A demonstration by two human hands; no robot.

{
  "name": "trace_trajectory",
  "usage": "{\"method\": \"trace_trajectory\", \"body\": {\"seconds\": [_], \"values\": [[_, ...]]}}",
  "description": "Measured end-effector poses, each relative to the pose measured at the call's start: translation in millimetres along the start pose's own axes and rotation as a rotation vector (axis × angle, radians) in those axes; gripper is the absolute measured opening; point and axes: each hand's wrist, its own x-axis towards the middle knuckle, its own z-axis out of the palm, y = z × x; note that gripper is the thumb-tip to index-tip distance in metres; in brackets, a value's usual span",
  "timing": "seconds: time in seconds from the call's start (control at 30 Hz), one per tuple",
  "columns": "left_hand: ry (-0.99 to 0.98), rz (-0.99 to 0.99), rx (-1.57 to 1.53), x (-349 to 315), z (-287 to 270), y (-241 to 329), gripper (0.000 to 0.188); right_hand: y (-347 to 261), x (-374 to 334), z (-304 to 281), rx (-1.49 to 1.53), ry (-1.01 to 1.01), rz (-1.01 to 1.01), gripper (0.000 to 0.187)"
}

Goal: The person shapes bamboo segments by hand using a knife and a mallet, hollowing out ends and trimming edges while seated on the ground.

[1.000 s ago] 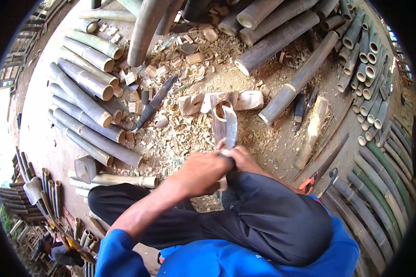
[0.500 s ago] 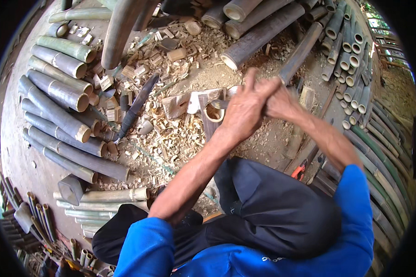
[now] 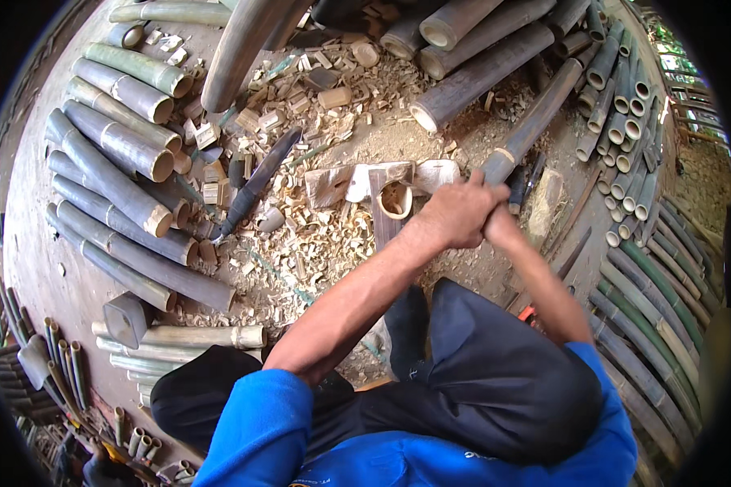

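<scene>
My two hands are close together right of centre, over the front of the work spot. A thick grey-brown bamboo pole [image 3: 536,114] slants down from the upper right into them. My left hand [image 3: 459,215] is closed round its near end, thumb on top. Pressed against it, my right hand [image 3: 499,221] is closed there too, its fingers partly hidden. Just left of my hands, a short bamboo piece [image 3: 395,200] shows its round open end, set against a pale notched wooden block [image 3: 329,187]. Farther left lies a large dark-handled knife [image 3: 256,183] on the shavings.
Wood shavings [image 3: 317,256] and cut offcuts cover the ground ahead. Bamboo tubes [image 3: 126,146] lie in rows at left, with more tubes [image 3: 479,77] at the far side. Long green and brown poles [image 3: 658,325] line the right. A clear plastic container [image 3: 126,321] stands at lower left.
My left hand's raised fingers have curled in round the pole. Both hands have drawn back from the short bamboo piece, now more exposed. The view has shifted slightly.
</scene>
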Motion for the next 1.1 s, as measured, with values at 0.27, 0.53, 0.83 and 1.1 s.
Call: {"method": "trace_trajectory", "body": {"seconds": [0.27,0.53,0.83,1.1], "values": [[0.583,-0.067,-0.317,-22.1,-21.3,-6.8,0.078,-122.2,33.1,5.9,-1.331,-0.293,-0.91,0.018],[1.042,-0.112,-0.117,-16.4,8.5,-9.3,0.109,-110.9,63.8,4.5,-1.562,-0.281,-1.388,0.011],[0.611,-0.281,-0.187,-15.0,20.0,25.8,0.113,-72.9,41.6,-35.2,-1.071,-0.699,-0.8,0.032],[-0.403,-0.257,-0.062,-9.5,-8.3,2.2,0.097,-15.4,-12.0,-0.5,-0.252,-0.418,-0.054,0.06]]}}
